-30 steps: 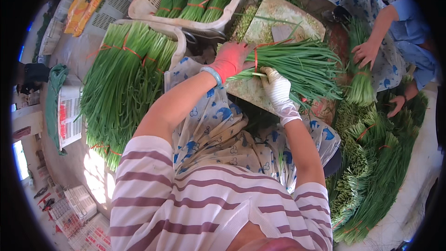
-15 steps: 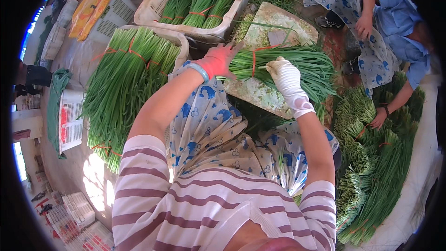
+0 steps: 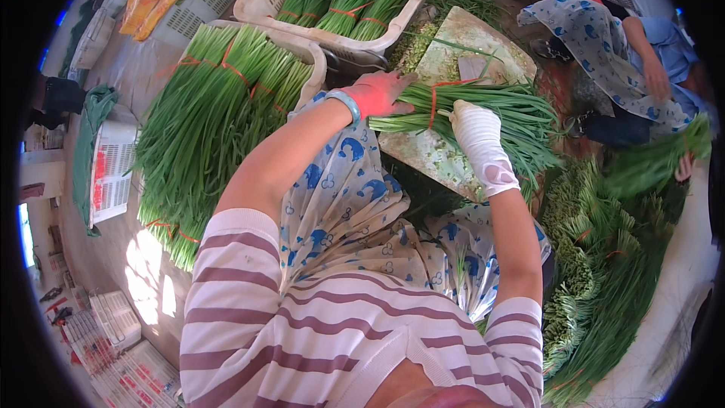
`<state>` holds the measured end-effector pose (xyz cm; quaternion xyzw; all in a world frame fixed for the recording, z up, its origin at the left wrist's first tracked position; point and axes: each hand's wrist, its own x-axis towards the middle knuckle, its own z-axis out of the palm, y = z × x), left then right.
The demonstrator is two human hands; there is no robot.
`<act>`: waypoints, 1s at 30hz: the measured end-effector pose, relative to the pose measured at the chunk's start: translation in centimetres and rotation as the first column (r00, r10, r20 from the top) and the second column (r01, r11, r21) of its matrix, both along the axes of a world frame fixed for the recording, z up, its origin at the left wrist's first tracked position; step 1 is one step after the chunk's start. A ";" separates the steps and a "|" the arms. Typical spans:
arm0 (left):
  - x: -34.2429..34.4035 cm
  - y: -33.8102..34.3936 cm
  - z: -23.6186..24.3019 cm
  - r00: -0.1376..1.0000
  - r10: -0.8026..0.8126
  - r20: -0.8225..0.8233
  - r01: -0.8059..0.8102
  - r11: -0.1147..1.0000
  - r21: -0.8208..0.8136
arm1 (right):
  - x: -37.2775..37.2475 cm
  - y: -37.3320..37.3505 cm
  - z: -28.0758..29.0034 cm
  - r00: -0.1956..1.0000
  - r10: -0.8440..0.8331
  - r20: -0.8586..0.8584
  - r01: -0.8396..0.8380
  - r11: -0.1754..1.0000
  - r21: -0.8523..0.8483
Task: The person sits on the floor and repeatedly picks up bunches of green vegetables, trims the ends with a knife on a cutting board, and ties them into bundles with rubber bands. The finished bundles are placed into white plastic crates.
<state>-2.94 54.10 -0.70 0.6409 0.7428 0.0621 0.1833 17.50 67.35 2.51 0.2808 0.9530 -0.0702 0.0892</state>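
Observation:
A bundle of garlic chives point(image 3: 502, 102), tied by a red band point(image 3: 433, 104), lies across a dirty pale board point(image 3: 483, 36) in front of me. My left hand point(image 3: 375, 96), in a red glove, grips the bundle's cut stalk end, thumb and fingers on either side. My right hand point(image 3: 476, 130), in a white glove, is closed against the bundle's near side, just right of the band. Its fingertips are pressed together on chives; how many strands they hold is hidden. A small flat grey piece point(image 3: 474, 67) rests on the board behind the bundle.
Banded chives are heaped at my left point(image 3: 204, 136). Behind them a pale crate point(image 3: 253, 7) holds more bundles. On my right is another chive pile point(image 3: 578, 272), where a co-worker's hand point(image 3: 684, 168) holds a bundle. A yellow-covered white basket point(image 3: 198, 4) stands far left.
The view has shifted slightly, so the scene sits a little further right. Both my hands stay at the bundle. The co-worker has lifted a bundle from the right-hand pile.

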 end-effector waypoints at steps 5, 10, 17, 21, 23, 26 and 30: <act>1.1 0.0 0.3 0.994 0.093 -0.050 -0.091 0.995 0.037 | -0.3 -0.4 -1.0 0.996 0.044 -0.078 -0.045 0.999 -0.007; 2.2 0.2 0.8 0.982 0.154 -0.109 -0.152 0.988 0.030 | 0.1 1.4 -2.3 0.973 0.115 -0.199 -0.136 0.986 -0.094; 2.7 0.0 0.6 0.976 0.181 -0.118 -0.182 0.983 0.001 | 1.2 1.7 1.2 0.973 0.228 0.027 -0.228 0.974 -0.012; 2.1 -0.1 0.3 0.985 0.161 -0.069 -0.164 0.985 -0.047 | 0.1 1.4 0.9 0.966 0.234 0.113 -0.236 0.972 -0.002; 2.4 -0.3 0.1 0.985 0.160 -0.065 -0.162 0.986 -0.030 | 0.4 0.9 1.6 0.961 0.243 0.129 -0.247 0.969 0.011; 2.0 -0.1 0.1 0.989 0.146 -0.021 -0.147 0.988 -0.053 | 0.2 1.3 -0.1 0.960 0.255 0.113 -0.266 0.960 0.088; 1.0 0.1 -0.5 0.993 0.109 0.049 -0.104 0.991 -0.083 | 0.1 1.7 -1.1 0.940 0.336 0.060 -0.341 0.923 0.179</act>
